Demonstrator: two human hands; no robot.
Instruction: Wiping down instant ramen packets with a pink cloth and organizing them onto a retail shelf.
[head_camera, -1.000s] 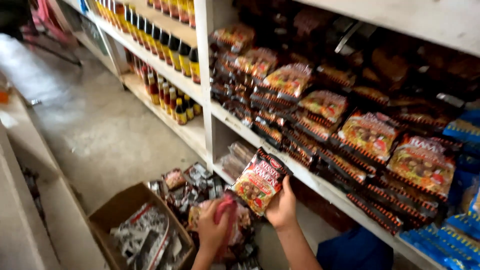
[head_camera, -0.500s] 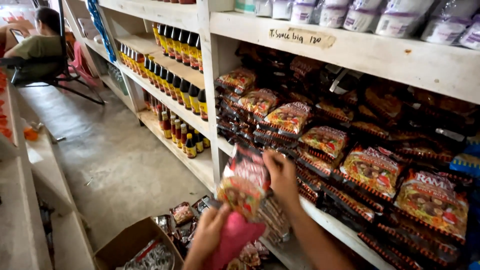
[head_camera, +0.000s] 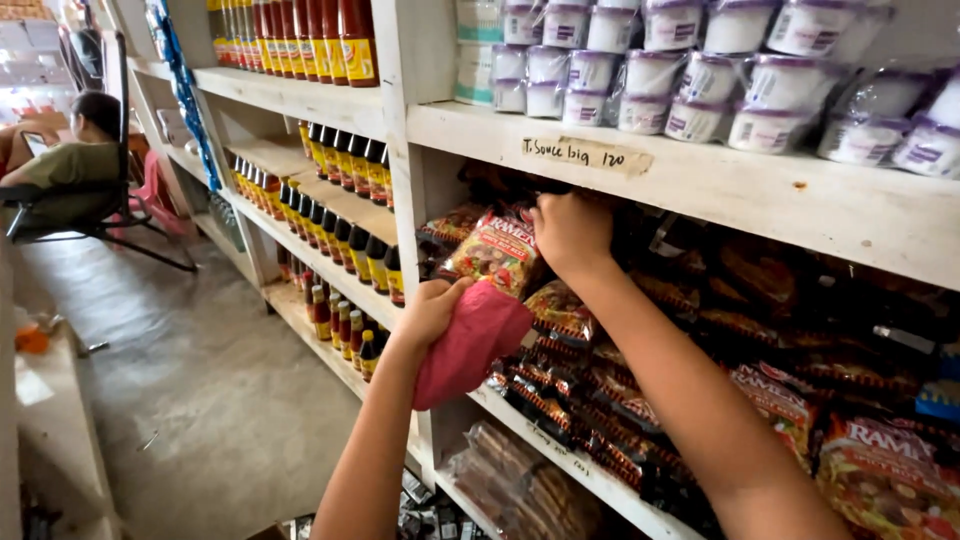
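My right hand (head_camera: 572, 232) is raised to the back top of the noodle shelf, gripping a noodle packet (head_camera: 492, 250) with a black and red wrapper at its upper edge. My left hand (head_camera: 432, 310) is just below it, closed on a pink cloth (head_camera: 470, 345) that hangs down in front of the shelf edge. Rows of similar noodle packets (head_camera: 770, 400) fill the shelf to the right, standing in tilted stacks.
White wooden shelves (head_camera: 700, 180) hold lidded white tubs (head_camera: 690, 90) above and dark sauce bottles (head_camera: 340, 200) to the left. A person sits in a chair (head_camera: 70, 170) at the far left of the concrete aisle. More packets (head_camera: 520, 490) lie on the bottom shelf.
Both hands have risen from near the floor box up to the noodle shelf. The right hand carried the packet to the back top of the stack, and the view tilted up.
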